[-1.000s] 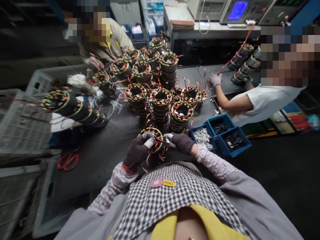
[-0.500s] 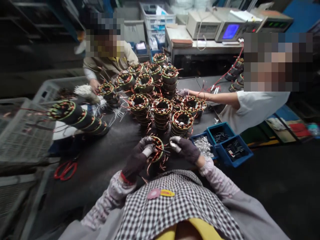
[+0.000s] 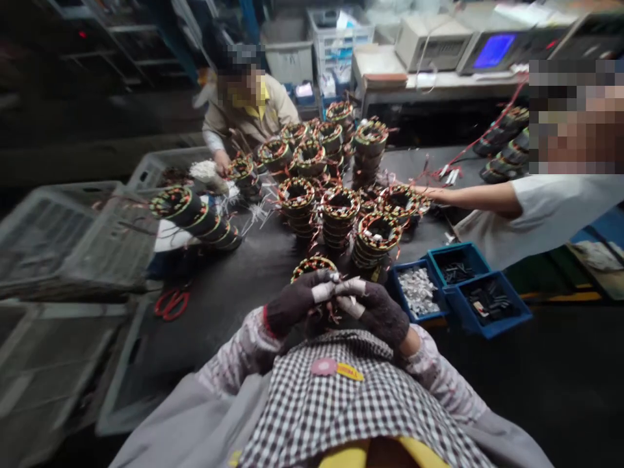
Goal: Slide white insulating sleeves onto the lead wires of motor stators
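A wound motor stator (image 3: 312, 265) with copper coils and red leads stands on the dark table (image 3: 234, 286) right in front of me. My left hand (image 3: 296, 300), in a dark knit glove with taped fingertips, is curled over its near rim. My right hand (image 3: 374, 307), gloved the same way, meets it from the right, fingers pinched together on the stator's wires. Both hands cover the near half of the stator.
Stacks of stators (image 3: 337, 207) crowd the table's middle. Blue bins (image 3: 455, 289) of small parts sit at my right. Red scissors (image 3: 171, 302) lie at the left by grey crates (image 3: 73, 234). A person (image 3: 248, 110) works opposite; another's arm (image 3: 468, 195) reaches in from the right.
My two hands have come together over the stator's near rim. The view has swung left. The person at the right still stretches an arm toward the stacks.
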A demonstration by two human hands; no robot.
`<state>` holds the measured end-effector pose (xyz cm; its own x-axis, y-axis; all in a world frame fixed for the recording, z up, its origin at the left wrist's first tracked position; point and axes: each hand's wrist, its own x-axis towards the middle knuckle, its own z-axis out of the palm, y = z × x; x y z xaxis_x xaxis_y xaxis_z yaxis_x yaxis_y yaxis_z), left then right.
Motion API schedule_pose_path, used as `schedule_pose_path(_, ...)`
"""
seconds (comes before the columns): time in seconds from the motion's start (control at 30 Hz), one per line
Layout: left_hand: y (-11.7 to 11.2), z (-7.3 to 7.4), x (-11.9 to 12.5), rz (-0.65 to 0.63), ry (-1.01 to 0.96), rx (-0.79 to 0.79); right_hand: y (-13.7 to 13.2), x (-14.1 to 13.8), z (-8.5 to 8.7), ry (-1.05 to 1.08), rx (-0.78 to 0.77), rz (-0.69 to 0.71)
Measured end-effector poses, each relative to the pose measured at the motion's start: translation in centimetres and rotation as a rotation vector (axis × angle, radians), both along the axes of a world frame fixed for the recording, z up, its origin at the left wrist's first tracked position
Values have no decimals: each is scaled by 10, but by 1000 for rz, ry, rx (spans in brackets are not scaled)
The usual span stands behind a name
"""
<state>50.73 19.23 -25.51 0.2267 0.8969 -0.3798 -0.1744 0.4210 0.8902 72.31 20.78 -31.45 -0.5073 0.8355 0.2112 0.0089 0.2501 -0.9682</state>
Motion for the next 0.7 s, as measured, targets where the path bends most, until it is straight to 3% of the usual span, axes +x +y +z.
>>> schedule_pose_path(0.13,-4,-9,-1,-3,-7,-9,-7,-3,-2,-25,-136,-106)
schedule_pose_path(0.33,-15,-13,7,65,-106,-39,-4,-12,-1,-15,-91,-108)
schedule_pose_path(0.43,-7,-16,-4,114,-80,-58,-2,-3,-8,44,-152,-206)
schedule_pose_path(0.57,5,-16,-21,295,-214,-171,0,20,-41,22,-189,-441)
schedule_pose_path(0.7,4,-17,-26,331,-173,-152,-8,33,-88,-74,-176,-447)
